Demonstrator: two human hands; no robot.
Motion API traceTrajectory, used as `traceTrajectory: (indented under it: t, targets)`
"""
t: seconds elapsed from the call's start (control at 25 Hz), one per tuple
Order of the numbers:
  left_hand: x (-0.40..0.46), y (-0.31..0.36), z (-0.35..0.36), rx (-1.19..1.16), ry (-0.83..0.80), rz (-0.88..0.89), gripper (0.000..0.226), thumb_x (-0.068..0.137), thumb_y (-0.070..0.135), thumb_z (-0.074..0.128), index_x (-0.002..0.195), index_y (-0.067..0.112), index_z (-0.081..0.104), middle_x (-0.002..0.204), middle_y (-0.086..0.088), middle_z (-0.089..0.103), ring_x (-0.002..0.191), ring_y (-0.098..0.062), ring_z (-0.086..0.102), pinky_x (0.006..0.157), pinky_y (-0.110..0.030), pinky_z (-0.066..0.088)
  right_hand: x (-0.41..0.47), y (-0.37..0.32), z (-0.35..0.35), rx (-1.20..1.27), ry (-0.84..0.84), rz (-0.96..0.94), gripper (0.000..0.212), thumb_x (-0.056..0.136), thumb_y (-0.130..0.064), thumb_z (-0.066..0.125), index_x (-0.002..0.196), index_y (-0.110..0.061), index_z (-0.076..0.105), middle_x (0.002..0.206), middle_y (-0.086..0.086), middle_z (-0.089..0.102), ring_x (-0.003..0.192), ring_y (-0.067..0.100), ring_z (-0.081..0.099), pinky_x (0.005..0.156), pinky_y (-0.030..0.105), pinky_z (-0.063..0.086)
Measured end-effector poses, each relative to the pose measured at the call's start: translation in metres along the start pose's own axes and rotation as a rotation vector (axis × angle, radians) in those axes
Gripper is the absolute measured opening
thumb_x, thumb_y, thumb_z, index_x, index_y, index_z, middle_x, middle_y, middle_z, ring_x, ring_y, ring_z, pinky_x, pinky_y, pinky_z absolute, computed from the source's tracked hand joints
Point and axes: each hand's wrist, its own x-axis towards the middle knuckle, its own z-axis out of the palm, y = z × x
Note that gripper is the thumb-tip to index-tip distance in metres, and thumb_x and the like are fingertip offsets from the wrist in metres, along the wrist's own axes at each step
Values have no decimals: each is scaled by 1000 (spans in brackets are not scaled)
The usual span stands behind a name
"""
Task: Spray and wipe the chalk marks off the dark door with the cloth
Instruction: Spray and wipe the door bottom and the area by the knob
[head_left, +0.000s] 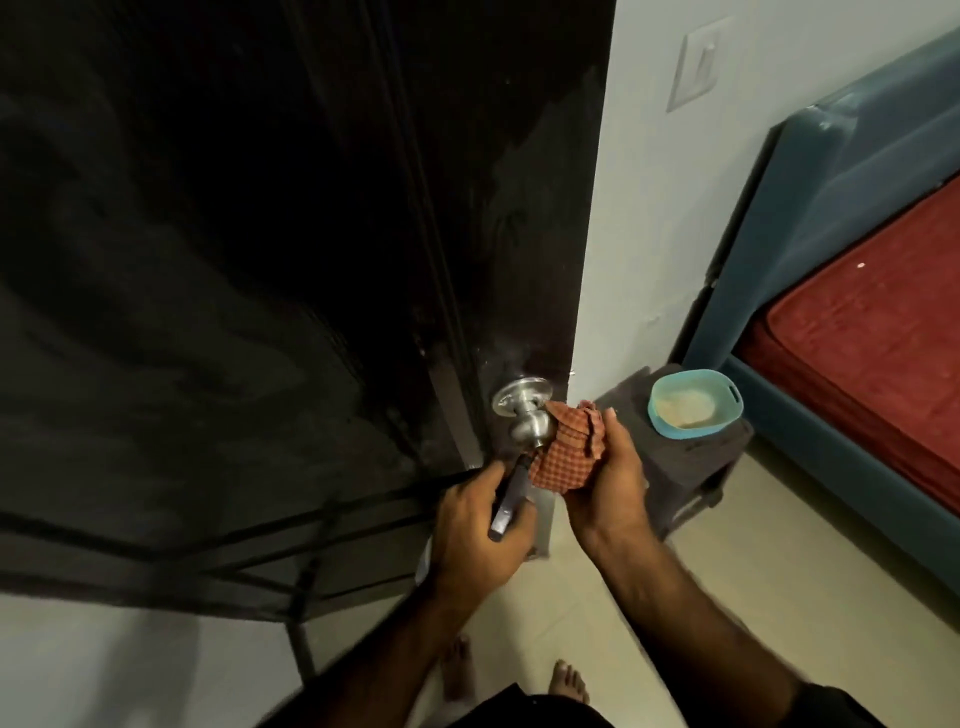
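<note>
Cloth (569, 447), orange-checked and folded in layers, is touching the steel doorknob (524, 418) on the dark door (260, 260), its long axis running down from the knob. My right hand (608, 483) is gripping it; my left hand (475, 535) is holding a dark-headed spray bottle (509, 501) just below the knob.

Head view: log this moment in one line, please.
left hand: grips spray bottle | right hand: holds checked cloth against door knob | dark door: ajar
</note>
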Motion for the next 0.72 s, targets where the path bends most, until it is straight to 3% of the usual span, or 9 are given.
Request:
traceTrajectory:
  t: [0.12, 0.24, 0.36, 0.48, 0.6, 0.72]
  targets:
    - [2, 1, -7, -200, -12, -335, 16, 82, 26, 79, 83, 40, 71, 73, 13, 67, 71, -9, 66, 69, -25, 53, -6, 0, 15, -309, 99, -218, 45, 107, -58, 51, 119, -22, 73, 113, 2, 77, 108, 20, 73, 90, 46, 59]
    - [3, 7, -18, -410, 128, -619, 25, 87, 9, 83, 77, 30, 76, 65, 10, 69, 64, -11, 64, 63, -29, 50, -15, 3, 25, -741, -1, -658, 37, 105, -57, 56, 118, -22, 61, 104, -4, 67, 94, 14, 68, 77, 44, 62]
    - [4, 12, -35, -483, 206, -621, 28, 90, -6, 76, 81, 20, 72, 60, 8, 70, 56, -3, 64, 59, -20, 53, -11, 8, 22, -1264, -98, -1024, 45, 102, -52, 62, 128, -16, 58, 119, 5, 60, 104, 20, 60, 83, 39, 56]
    - [10, 1, -45, -532, 238, -636, 17, 90, -2, 78, 93, 14, 73, 65, 4, 69, 58, -8, 62, 62, -29, 51, -2, 15, 13, -1657, -239, -1360, 40, 102, -45, 61, 129, -15, 65, 134, 18, 60, 121, 35, 57, 98, 53, 48]
    - [14, -4, -46, -594, 284, -770, 26, 89, 3, 81, 111, 2, 69, 72, -8, 66, 54, -12, 57, 54, -30, 49, 5, 20, 9, -1716, -305, -1447, 37, 101, -42, 64, 126, -15, 67, 137, 22, 60, 123, 42, 56, 95, 57, 50]
    - [17, 0, -46, -608, 253, -716, 16, 90, 0, 78, 104, -2, 70, 83, -21, 66, 51, -14, 52, 49, -28, 45, 4, 21, 18, -1449, -147, -1173, 45, 98, -49, 64, 130, -17, 62, 131, 15, 56, 116, 31, 55, 89, 45, 53]
